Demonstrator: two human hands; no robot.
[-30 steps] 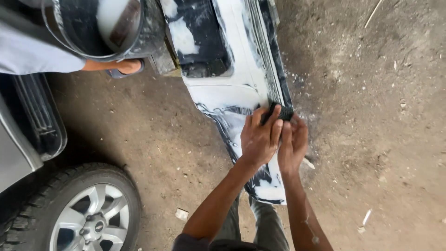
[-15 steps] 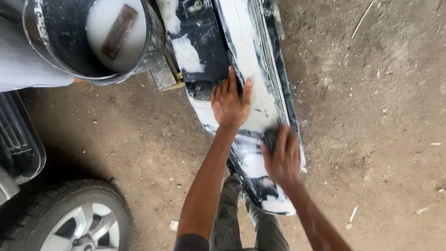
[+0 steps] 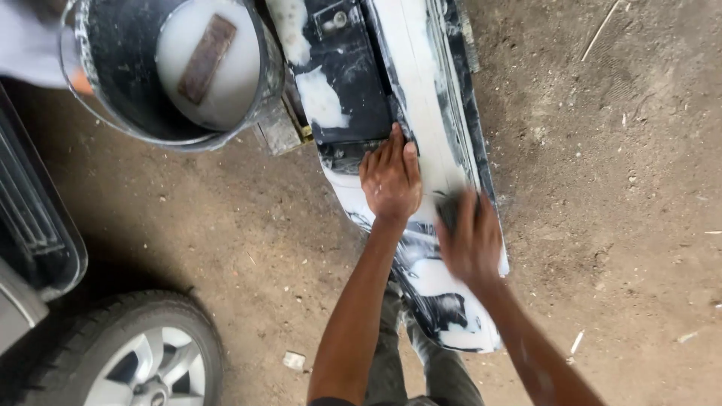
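Observation:
A dark car bumper [image 3: 353, 113], smeared with white paste and water, lies on the dirt ground. My left hand [image 3: 391, 179] rests flat on it, fingers spread, beside the dark recessed panel. My right hand [image 3: 472, 239] is blurred with motion and presses a small dark sanding pad [image 3: 447, 209] against the bumper's right edge. Both forearms reach in from the bottom of the view.
A black bucket [image 3: 120, 113] with milky water and a brown block [image 3: 205, 59] in it sits at the upper left. A car's wheel [image 3: 135, 361] and side step [image 3: 34, 225] fill the lower left. A small white scrap [image 3: 293, 361] lies on the ground.
My left hand has moved up the bumper, away from the right hand, and now lies flat. My right hand has slid the pad down and back along the edge. The view has shifted.

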